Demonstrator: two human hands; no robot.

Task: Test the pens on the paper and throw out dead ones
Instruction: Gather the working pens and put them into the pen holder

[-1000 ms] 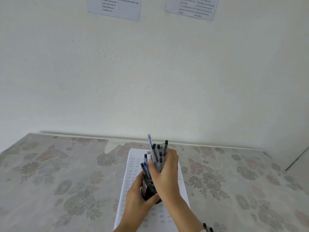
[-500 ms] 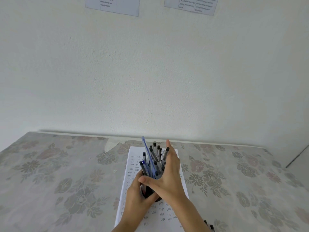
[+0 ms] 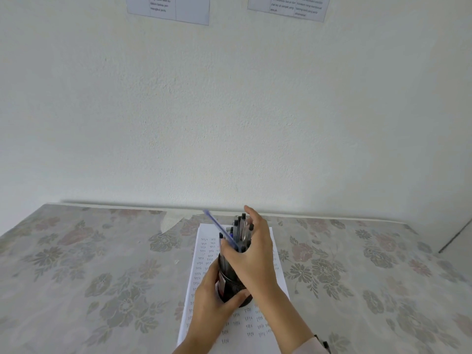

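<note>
A table point(image 3: 89, 264) covered in a grey cloth with faded pink and grey flowers stands against a plain white wall. High on the wall, left of centre, hangs a printed notice point(image 3: 168, 8) divided into columns; its small lines of text are too blurred to read.

At the middle of the table lies the paper point(image 3: 204, 254), a white sheet running away from the viewer. It is filled with neat rows of short handwritten pen strokes in small clusters, like tally marks; no words can be made out.

The left hand point(image 3: 209, 300) comes up from the bottom edge and grips the cup point(image 3: 231, 282) — a black mesh pen holder standing on the paper — with fingers curled round its left side and the thumb wrapped across its front. A small red and white label point(image 3: 221, 286) on the cup is unreadable.

A blue pen point(image 3: 217, 224) leans out of the cup up and to the left, blurred. Just right of it, the other pens point(image 3: 241, 226), clear barrels with black caps, stand bunched upright.

The right hand point(image 3: 252, 256) arches over the bunch, fingers point(image 3: 251, 213) fairly straight behind the pens and thumb at their near side — whether it pinches any pen cannot be told. A dark band point(image 3: 322, 343) circles that wrist.

A second notice point(image 3: 288, 6) hangs upper right, its print also too small to read.
</note>
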